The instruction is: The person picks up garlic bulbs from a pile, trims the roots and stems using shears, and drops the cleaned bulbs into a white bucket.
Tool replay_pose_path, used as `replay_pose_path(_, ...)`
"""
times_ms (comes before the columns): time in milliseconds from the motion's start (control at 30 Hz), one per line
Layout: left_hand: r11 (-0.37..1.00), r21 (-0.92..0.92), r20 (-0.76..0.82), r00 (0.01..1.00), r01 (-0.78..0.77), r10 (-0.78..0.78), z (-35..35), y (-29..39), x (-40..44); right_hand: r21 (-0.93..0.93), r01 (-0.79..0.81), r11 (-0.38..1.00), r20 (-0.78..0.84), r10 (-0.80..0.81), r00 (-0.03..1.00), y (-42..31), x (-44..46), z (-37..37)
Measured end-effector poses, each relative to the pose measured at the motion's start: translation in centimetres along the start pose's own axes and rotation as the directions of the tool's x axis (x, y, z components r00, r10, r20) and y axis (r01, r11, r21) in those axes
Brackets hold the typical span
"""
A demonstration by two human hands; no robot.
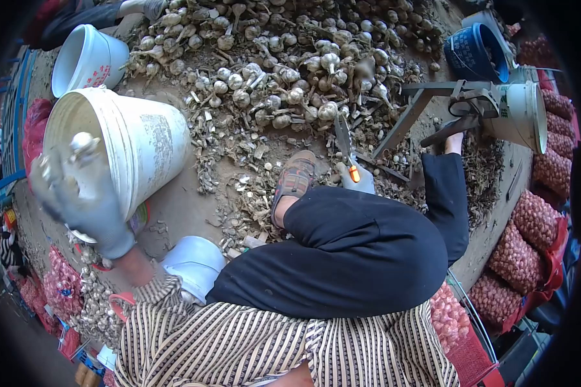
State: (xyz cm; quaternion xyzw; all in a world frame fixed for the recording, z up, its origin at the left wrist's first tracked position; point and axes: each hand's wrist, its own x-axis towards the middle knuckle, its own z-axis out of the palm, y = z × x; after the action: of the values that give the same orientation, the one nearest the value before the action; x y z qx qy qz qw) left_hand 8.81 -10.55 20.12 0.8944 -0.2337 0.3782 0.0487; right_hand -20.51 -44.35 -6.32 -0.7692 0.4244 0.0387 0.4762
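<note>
My left hand [87,200], in a grey glove, is at the mouth of a large white bucket [155,142] lying tilted toward it. Motion smears its fingers. A garlic bulb [84,143] shows just beyond them, against the bucket's inside; whether the fingers touch it I cannot tell. Past my raised knee, my gloved right hand [361,180] is closed on shears [345,142] with an orange-marked handle, blades pointing at the garlic pile [290,71]. My leg hides part of that hand. Cut stems and dry leaves [252,193] litter the ground around my sandalled foot.
A second white bucket [103,61] stands at the back left, a dark blue bucket [474,55] at the back right. A metal-framed stand [413,116] is beside my other foot. Filled red net sacks [523,251] line the right side. A small pale bucket [193,261] sits by my hip.
</note>
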Motion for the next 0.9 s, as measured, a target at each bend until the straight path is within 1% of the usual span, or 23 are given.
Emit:
replay_pose_path(67,0.956,-0.292,0.012,1.000,0.008,-0.004,3.9,4.6,-1.8,0.022,-0.014,1.000,0.010,0.014,1.000,0.0,-0.1,-0.2)
replay_pose_path(100,0.796,-0.603,0.104,0.995,0.051,0.015,6.3,8.3,-2.1,0.028,-0.021,0.999,0.027,0.020,0.999,-0.3,0.1,-0.2)
replay_pose_path(133,0.643,-0.766,0.146,0.978,0.017,0.147,9.9,11.2,-3.0,0.037,-0.022,0.999,0.040,0.021,0.999,-0.3,0.3,0.1)
replay_pose_path(167,0.657,-0.754,0.194,0.950,-0.016,0.246,13.2,14.6,-4.0,0.051,-0.023,0.998,0.045,0.021,0.999,0.1,-0.5,-0.4)
replay_pose_path(200,0.691,-0.720,0.389,0.857,0.055,0.338,15.8,17.9,-5.1,0.061,-0.033,0.998,0.064,0.029,0.998,0.3,-0.4,-0.2)
replay_pose_path(233,0.743,-0.668,0.520,0.741,0.042,0.425,19.1,20.7,-6.4,0.076,-0.037,0.996,0.075,0.032,0.997,0.4,-0.6,0.1)
replay_pose_path(267,0.768,-0.641,0.586,0.646,-0.001,0.490,23.0,22.7,-8.5,0.088,-0.042,0.995,0.091,0.034,0.995,0.6,-0.9,0.1)
replay_pose_path(300,0.796,-0.604,0.663,0.529,-0.041,0.530,25.3,23.9,-9.6,0.103,-0.051,0.993,0.105,0.041,0.994,0.8,-0.9,0.3)
replay_pose_path(367,0.859,-0.510,0.788,0.378,-0.040,0.485,27.3,25.1,-9.7,0.120,-0.077,0.990,0.138,0.060,0.989,0.8,-1.0,0.3)
replay_pose_path(433,0.872,-0.488,0.828,0.337,0.039,0.448,26.8,24.5,-8.6,0.107,-0.113,0.988,0.159,0.095,0.983,-1.0,-1.3,-0.2)
replay_pose_path(467,0.834,-0.541,0.797,0.387,0.112,0.464,26.3,23.6,-8.7,0.046,-0.134,0.990,0.161,0.125,0.979,-2.4,-1.4,-0.7)
replay_pose_path(500,0.752,-0.596,0.771,0.462,0.283,0.438,26.1,22.7,-9.4,0.052,-0.144,0.988,0.158,0.134,0.978,-3.3,-1.3,-0.6)
replay_pose_path(533,0.703,-0.606,0.777,0.467,0.373,0.422,24.5,21.9,-9.2,-0.118,-0.017,0.993,0.103,0.029,0.994,-3.9,-1.2,-0.4)
replay_pose_path(567,0.648,-0.605,0.787,0.469,0.463,0.400,22.6,21.0,-8.9,-0.292,0.103,0.951,0.075,-0.085,0.994,-4.4,-1.1,-0.4)
replay_pose_path(600,0.621,-0.630,0.767,0.501,0.467,0.401,21.8,20.4,-10.0,-0.331,0.041,0.943,0.207,0.030,0.978,-5.4,-0.2,-0.9)
replay_pose_path(633,0.666,-0.610,0.777,0.489,0.430,0.396,19.7,20.1,-9.7,-0.359,0.108,0.927,0.239,-0.021,0.971,-6.1,0.4,-0.9)
replay_pose_path(700,0.666,-0.621,0.766,0.499,0.412,0.405,17.8,19.6,-11.0,-0.418,0.219,0.882,0.298,-0.095,0.950,-7.1,1.0,-0.8)
replay_pose_path(733,0.635,-0.669,0.709,0.589,0.387,0.388,17.0,19.6,-11.8,-0.435,0.258,0.862,0.317,-0.122,0.941,-7.5,1.0,-0.9)
replay_pose_path(767,0.630,-0.670,0.709,0.590,0.392,0.387,16.4,19.5,-12.2,-0.444,0.280,0.851,0.322,-0.140,0.936,-7.8,0.9,-0.8)
replay_pose_path(833,0.583,-0.664,0.729,0.577,0.468,0.367,15.5,19.4,-12.2,-0.432,0.311,0.847,0.323,-0.176,0.930,-8.2,0.5,-0.6)
replay_pose_path(867,0.441,-0.601,0.798,0.467,0.667,0.382,16.0,18.9,-13.1,-0.417,0.314,0.853,0.313,-0.189,0.931,-8.4,0.3,-0.5)
replay_pose_path(900,0.439,-0.602,0.797,0.473,0.667,0.375,16.2,18.5,-13.5,-0.395,0.314,0.864,0.298,-0.203,0.933,-8.6,0.1,-0.4)
